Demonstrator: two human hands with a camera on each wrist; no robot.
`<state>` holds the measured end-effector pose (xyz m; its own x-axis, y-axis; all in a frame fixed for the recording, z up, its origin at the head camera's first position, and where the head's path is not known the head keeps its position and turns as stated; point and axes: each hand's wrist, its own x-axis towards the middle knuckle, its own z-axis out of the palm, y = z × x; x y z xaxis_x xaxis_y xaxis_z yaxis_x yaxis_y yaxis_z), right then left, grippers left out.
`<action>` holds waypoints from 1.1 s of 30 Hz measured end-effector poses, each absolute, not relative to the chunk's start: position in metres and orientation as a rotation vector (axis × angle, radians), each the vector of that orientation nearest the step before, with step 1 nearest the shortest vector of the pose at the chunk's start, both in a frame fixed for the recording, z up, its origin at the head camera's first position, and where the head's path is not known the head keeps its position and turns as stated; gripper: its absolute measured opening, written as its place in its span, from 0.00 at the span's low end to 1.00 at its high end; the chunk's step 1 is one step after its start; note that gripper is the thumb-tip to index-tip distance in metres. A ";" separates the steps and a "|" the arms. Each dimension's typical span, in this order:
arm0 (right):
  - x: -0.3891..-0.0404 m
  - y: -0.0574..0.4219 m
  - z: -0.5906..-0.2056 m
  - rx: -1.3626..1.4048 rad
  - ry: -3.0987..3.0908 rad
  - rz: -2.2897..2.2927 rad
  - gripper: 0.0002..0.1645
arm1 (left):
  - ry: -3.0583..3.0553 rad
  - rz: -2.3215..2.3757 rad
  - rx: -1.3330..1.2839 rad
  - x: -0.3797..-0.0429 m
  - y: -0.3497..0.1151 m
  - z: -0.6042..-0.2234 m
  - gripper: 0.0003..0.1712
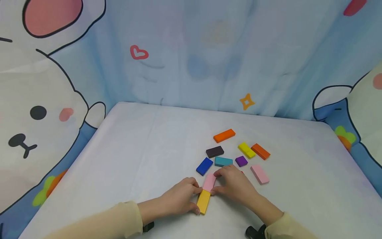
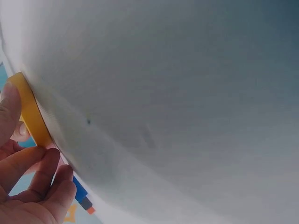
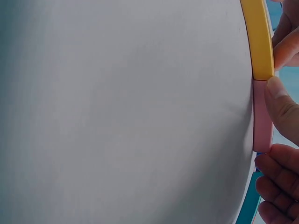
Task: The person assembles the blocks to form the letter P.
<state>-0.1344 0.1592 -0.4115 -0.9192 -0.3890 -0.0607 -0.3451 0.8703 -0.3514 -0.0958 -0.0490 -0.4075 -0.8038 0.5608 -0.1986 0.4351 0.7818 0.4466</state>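
Note:
An amber-yellow block point(image 1: 203, 202) and a pink block point(image 1: 209, 182) lie end to end on the white table, their short ends touching. My left hand point(image 1: 179, 199) pinches the amber-yellow block lengthwise, thumb at its near end and fingers by the joint. The right hand point(image 1: 234, 184) holds the pink block between thumb and fingers; in the right wrist view its thumb presses beside the joint and the fingertips meet the far end. The left wrist view shows the amber-yellow block point(image 2: 32, 109) along the left edge, with most of the pink one hidden behind fingers.
Beyond the hands lie loose blocks: blue point(image 1: 204, 166), teal point(image 1: 223, 161), purple point(image 1: 241, 161), black point(image 1: 215, 152), bright yellow point(image 1: 246, 150), two orange point(image 1: 224, 135) and another pink block point(image 1: 260, 174). A red bit point(image 1: 242, 172) peeks out behind the right hand. A patterned curtain point(image 1: 185, 59) hangs behind the table.

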 end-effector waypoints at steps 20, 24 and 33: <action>-0.130 0.123 -0.419 -0.594 2.892 -0.534 0.27 | 2.672 0.665 0.648 -0.079 -0.084 -0.411 0.36; -0.132 0.113 -0.419 -0.634 2.893 -0.549 0.28 | 2.684 0.689 0.620 -0.079 -0.093 -0.410 0.37; -0.137 0.091 -0.421 -0.665 2.866 -0.619 0.28 | 2.687 0.725 0.580 -0.078 -0.116 -0.411 0.37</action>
